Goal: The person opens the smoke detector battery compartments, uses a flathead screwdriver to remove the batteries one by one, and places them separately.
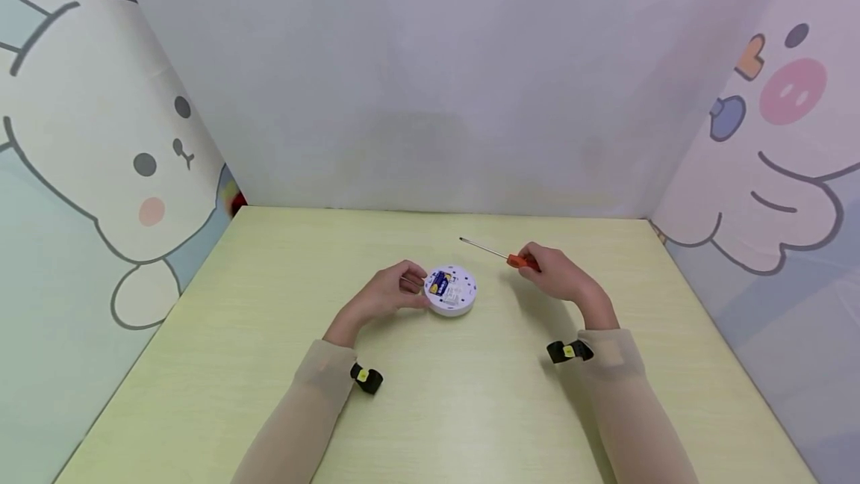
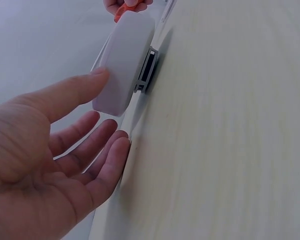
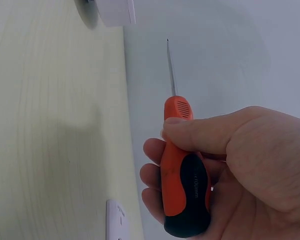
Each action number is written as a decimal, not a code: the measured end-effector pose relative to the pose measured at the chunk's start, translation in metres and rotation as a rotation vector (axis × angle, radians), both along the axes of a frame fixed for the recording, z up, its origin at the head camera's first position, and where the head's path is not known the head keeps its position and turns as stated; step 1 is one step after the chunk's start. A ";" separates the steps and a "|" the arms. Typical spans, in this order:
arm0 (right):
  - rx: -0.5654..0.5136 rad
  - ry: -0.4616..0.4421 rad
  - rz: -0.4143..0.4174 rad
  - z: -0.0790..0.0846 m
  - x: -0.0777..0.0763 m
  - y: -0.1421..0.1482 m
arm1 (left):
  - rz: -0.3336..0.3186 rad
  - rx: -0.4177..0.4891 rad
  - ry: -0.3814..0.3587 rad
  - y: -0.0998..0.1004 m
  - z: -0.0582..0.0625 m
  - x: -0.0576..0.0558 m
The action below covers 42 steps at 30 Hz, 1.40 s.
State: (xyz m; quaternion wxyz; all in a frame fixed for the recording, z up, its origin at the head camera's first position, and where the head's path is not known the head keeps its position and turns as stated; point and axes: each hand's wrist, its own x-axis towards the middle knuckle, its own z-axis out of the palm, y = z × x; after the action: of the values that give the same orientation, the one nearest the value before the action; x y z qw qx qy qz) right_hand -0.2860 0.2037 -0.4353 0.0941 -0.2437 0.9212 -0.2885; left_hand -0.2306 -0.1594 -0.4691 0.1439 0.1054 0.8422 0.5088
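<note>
A round white plastic device (image 1: 460, 297) with a blue-and-yellow label and small dark holes on top stands near the middle of the table. Beneath it shows a dark slotted part (image 2: 147, 70). My left hand (image 1: 386, 293) is at its left edge: the thumb touches the side wall, while the other fingers curve loosely by the rim, apart from it in the left wrist view. To the right, my right hand (image 1: 554, 271) grips a screwdriver (image 3: 176, 175) by its orange-and-black handle, thumb along the handle. The thin metal shaft (image 1: 484, 248) points left, its tip in the air behind the device.
The pale wooden table (image 1: 269, 260) meets a plain wall (image 1: 430, 95) at the back, with cartoon-printed sheets (image 1: 799, 193) on both sides. A flat white slotted piece (image 3: 117, 222) lies near the right hand. Each wrist wears a black camera strap (image 1: 366, 378).
</note>
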 end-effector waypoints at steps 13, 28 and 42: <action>0.011 0.000 -0.007 0.000 0.000 0.001 | -0.018 -0.023 0.019 -0.002 0.002 0.002; 0.010 -0.004 -0.007 -0.001 -0.001 0.002 | -0.023 -0.033 0.040 -0.001 0.002 0.001; 0.010 -0.016 -0.010 0.000 -0.001 0.002 | -0.039 -0.059 0.034 0.005 0.007 0.005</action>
State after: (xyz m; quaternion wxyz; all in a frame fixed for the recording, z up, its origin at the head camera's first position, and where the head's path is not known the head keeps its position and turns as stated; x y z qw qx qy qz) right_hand -0.2866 0.2056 -0.4357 0.1014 -0.2364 0.9229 -0.2865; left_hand -0.2258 -0.1547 -0.4625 0.1425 0.1261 0.8569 0.4791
